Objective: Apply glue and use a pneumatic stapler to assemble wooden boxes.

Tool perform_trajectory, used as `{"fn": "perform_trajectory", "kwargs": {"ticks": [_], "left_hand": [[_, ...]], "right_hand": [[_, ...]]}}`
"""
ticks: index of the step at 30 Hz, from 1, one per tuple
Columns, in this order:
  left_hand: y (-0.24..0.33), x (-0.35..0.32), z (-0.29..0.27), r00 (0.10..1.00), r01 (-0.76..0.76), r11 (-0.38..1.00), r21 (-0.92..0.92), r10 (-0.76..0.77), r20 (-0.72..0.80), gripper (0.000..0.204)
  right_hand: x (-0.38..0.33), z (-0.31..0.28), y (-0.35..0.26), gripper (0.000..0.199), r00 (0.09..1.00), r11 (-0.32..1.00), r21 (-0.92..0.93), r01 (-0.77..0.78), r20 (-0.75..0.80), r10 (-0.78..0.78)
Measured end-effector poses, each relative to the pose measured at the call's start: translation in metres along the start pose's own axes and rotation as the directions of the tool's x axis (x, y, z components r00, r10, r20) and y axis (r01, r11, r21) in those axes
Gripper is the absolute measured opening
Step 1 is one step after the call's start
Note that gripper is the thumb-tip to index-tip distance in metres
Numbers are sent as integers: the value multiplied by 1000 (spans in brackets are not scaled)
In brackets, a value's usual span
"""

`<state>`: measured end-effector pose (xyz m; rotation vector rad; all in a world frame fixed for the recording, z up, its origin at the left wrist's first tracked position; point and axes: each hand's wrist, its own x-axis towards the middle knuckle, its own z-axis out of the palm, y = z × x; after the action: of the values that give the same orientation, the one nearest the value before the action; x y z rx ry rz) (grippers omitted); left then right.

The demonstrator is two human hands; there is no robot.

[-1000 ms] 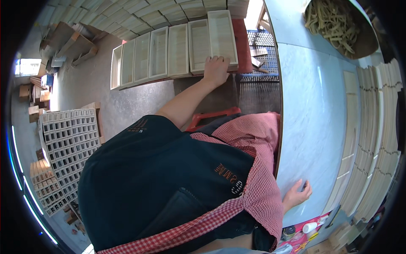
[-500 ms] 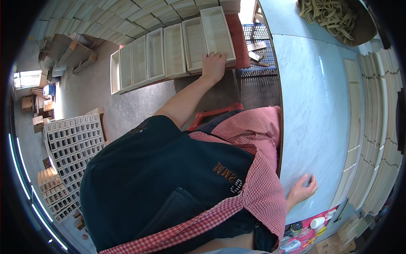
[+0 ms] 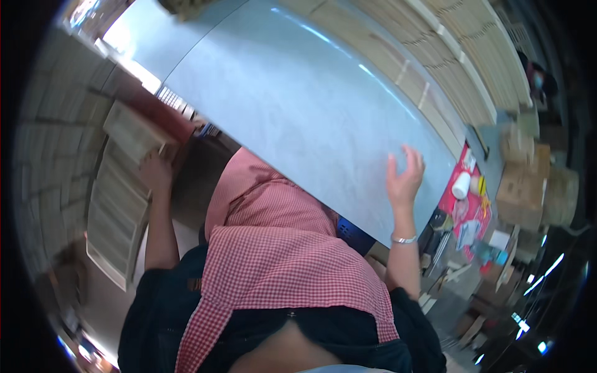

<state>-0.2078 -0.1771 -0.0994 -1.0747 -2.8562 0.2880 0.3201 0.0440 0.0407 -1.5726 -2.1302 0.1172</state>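
Tabletop (image 3: pixel 298 105) now under raised right hand (image 3: pixel 404 177)

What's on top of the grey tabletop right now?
The grey tabletop is mostly bare. The right hand rests on its near edge, fingers spread. A row of pale wooden trays lies along its far side. The red checked apron covers part of the near edge.

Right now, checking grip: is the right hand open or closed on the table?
Open: the right hand has fingers spread over the pale table, grasping nothing.

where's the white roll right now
In the head view, the white roll stands on the red mat at the right, just past the grey table's end, beyond the right hand.
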Motion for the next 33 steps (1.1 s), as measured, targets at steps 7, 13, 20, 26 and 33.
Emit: {"fn": "perform_trajectory", "kwargs": {"ticks": [7,13,20,26,33], "left_hand": [[29,-8,-25,937,-149,979,-140,94,-338,52],[87,16,-125,764,-430,837,-338,138,-631,58],[210,90,-196,523,-840,425,-337,470,-711,75],[300,180,-223,348,-857,514,31,622,-702,61],[327,192,-263,513,-846,528,72,843,-161,38]], "right_hand": [[90,-27,164,34,982,849,-496,-184,-63,176],[106,-38,185,30,919,901,-428,-70,323,225],[57,-62,165,37,933,953,-304,10,346,101],[38,-115,132,28,962,973,-223,56,273,7],[15,-137,104,23,981,906,-407,-118,93,170]]}}
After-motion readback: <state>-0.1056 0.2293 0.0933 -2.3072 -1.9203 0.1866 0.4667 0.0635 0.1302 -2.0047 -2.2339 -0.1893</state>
